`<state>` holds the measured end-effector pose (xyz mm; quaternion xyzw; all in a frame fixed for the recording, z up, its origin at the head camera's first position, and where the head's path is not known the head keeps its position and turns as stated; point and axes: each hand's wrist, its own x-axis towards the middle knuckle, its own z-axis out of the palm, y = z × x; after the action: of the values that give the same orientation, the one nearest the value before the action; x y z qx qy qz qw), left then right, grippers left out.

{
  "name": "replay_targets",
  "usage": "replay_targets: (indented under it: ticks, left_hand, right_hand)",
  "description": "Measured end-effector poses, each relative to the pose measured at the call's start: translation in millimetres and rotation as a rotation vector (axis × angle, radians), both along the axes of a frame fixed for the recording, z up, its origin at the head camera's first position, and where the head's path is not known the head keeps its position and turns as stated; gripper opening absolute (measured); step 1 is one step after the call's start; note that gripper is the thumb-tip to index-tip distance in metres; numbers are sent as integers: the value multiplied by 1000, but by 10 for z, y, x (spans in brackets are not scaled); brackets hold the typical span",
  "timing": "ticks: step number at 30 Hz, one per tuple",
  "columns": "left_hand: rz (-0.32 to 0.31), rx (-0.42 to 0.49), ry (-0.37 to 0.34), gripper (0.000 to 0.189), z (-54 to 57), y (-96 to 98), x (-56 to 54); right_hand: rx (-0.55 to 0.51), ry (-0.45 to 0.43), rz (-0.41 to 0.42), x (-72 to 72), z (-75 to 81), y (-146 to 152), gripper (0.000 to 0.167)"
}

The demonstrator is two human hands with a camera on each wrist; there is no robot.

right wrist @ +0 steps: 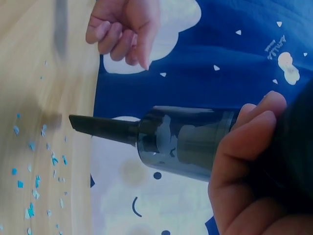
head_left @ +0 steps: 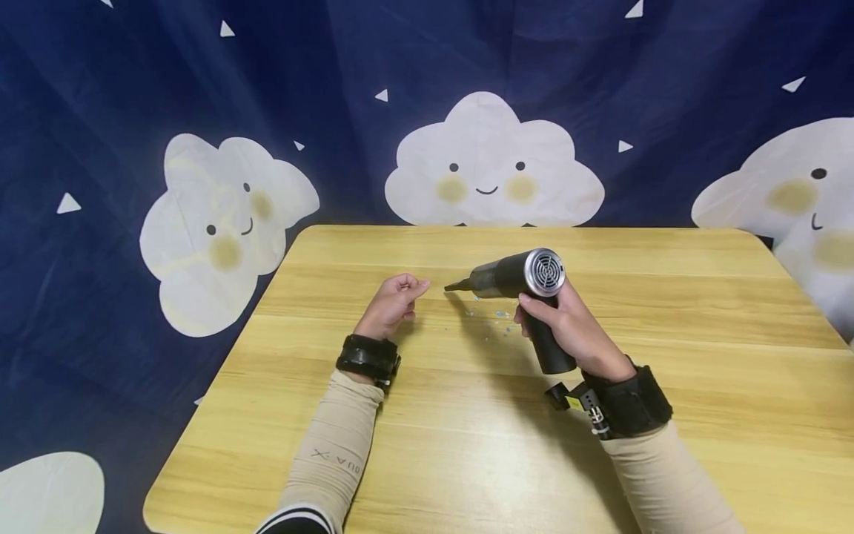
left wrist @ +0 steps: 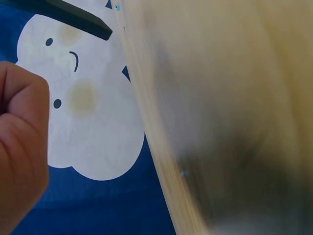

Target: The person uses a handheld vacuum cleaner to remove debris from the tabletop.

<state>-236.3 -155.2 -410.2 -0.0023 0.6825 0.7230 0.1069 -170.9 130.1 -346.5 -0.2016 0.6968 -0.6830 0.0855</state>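
My right hand (head_left: 577, 330) grips the black handle of a handheld vacuum cleaner (head_left: 512, 276). Its narrow crevice nozzle (right wrist: 105, 129) points left, a little above the table, and its see-through dust cup (right wrist: 181, 142) shows in the right wrist view. Small blue paper scraps (right wrist: 54, 159) lie scattered on the wood beneath the vacuum. To the left of the nozzle tip, my left hand (head_left: 394, 305) is raised over the table, its fingers curled and the thumb stretched along them. I see nothing in the left hand, and it is apart from the nozzle.
The wooden table (head_left: 467, 460) has rounded corners and reaches back to a dark blue curtain (head_left: 347, 59) with smiling white clouds. A black strap (head_left: 369, 358) sits on the left wrist, and another strap (head_left: 630, 400) with a small camera is on the right.
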Motion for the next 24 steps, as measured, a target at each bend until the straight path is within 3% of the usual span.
replay_targets:
  ticks: [10, 24]
  left_hand:
    - [-3, 25, -8, 23, 5, 15, 4]
    - [4, -13, -4, 22, 4, 25, -3]
  right_hand:
    - [-14, 17, -70, -40, -10, 82, 33]
    - [3, 7, -103, -58, 1, 127, 35]
